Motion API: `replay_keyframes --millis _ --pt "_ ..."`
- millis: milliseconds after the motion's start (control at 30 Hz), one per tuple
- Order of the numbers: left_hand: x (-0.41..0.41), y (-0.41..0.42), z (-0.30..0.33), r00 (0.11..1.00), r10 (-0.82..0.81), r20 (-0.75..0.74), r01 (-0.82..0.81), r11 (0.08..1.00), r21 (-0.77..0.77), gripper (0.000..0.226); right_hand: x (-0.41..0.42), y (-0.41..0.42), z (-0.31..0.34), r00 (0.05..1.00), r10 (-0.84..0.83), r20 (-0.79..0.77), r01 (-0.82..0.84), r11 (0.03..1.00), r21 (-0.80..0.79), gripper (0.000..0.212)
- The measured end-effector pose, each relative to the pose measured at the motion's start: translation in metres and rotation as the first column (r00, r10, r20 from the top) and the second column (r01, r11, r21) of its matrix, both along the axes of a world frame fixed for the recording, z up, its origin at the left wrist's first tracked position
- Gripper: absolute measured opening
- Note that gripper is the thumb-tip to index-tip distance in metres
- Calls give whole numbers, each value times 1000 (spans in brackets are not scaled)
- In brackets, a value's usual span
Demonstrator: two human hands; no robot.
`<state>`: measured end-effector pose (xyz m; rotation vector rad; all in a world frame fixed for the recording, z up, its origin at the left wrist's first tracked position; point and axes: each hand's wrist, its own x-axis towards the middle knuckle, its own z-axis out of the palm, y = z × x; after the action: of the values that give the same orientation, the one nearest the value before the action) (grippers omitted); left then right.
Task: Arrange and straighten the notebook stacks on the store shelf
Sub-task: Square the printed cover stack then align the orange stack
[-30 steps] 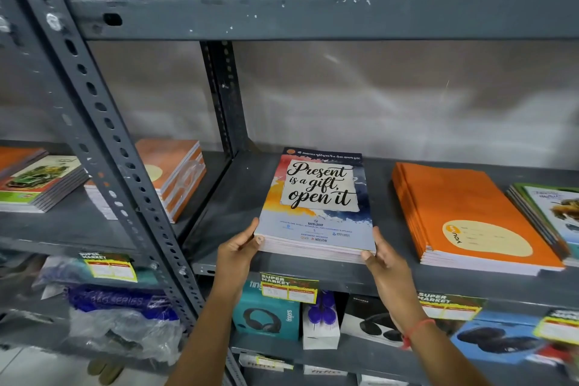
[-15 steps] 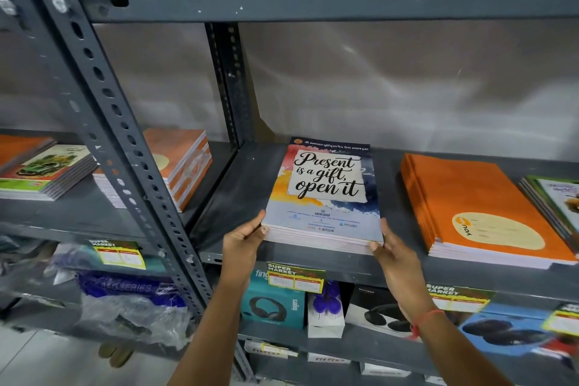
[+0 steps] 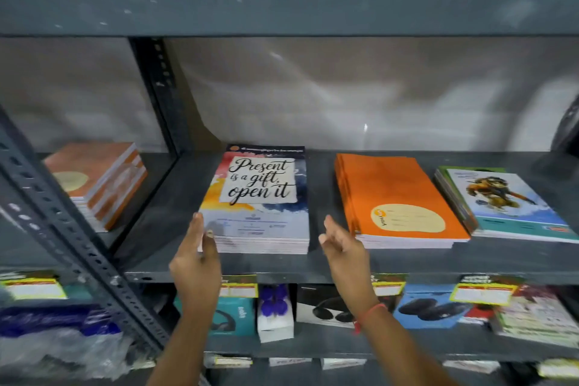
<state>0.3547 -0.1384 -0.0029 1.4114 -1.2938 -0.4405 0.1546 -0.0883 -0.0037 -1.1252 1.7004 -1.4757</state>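
Our watercolour-covered "Present is a gift" paper notebook stack (image 3: 255,200) sits squared; the flat orange stack (image 3: 394,197) right of it looks skewed. Our left hand (image 3: 195,260) touches its corner, our right hand (image 3: 343,247) hovers beside, fingers (image 3: 329,226) loosely spread, pinching nothing.

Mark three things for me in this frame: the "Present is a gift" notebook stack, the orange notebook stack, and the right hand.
"Present is a gift" notebook stack (image 3: 260,188), head view, on the lettered top cover.
Orange notebook stack (image 3: 385,188), head view, on the plain orange cover above the label.
Right hand (image 3: 344,244), head view, on the back of the hand.

Right hand (image 3: 343,244) has let go of the notebook stack (image 3: 260,200) — left hand (image 3: 197,257) seemingly still touching.
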Motion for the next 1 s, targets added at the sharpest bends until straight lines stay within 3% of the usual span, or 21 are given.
replay_keyframes --millis 67,133,200,267,333,400,533,700,767,900,1000 --pt "-49 24 5 987 -92 128 116 973 -200 43 -31 16 4 972 -203 -116 183 969 -166 32" --pt "-100 43 5 949 -256 183 295 927 -231 48 -74 33 11 924 -375 -77 341 896 -284 28" --pt "-144 54 5 894 -438 97 447 888 -108 46 -126 46 16 873 -473 118 482 802 -353 23" --pt "-177 56 1 832 -555 -10 554 830 63 46 -176 52 17 818 -522 241 574 764 -295 27" --pt "-198 50 -3 837 -533 -127 548 818 176 66 -209 53 11 853 -460 247 509 838 -196 38" --pt "-207 40 -5 867 -430 -251 487 836 251 76 -217 46 4 930 -278 241 311 944 -110 42" --pt "-224 40 -13 873 -356 -332 444 863 241 45 -211 36 -7 989 25 147 -22 1000 -19 47" --pt "-225 42 -15 846 -325 -424 441 872 211 42 -221 39 -14 952 163 259 -160 987 -32 55" --pt "-220 42 -14 807 -341 -483 486 848 213 45 -225 43 -18 947 198 255 -198 980 -25 63" --pt "-209 42 -15 684 -410 -603 615 769 175 74 -231 49 -22 944 233 232 -243 970 15 68" --pt "-204 39 -17 654 -406 -638 638 749 178 69 -231 48 -20 954 231 191 -241 970 31 66"
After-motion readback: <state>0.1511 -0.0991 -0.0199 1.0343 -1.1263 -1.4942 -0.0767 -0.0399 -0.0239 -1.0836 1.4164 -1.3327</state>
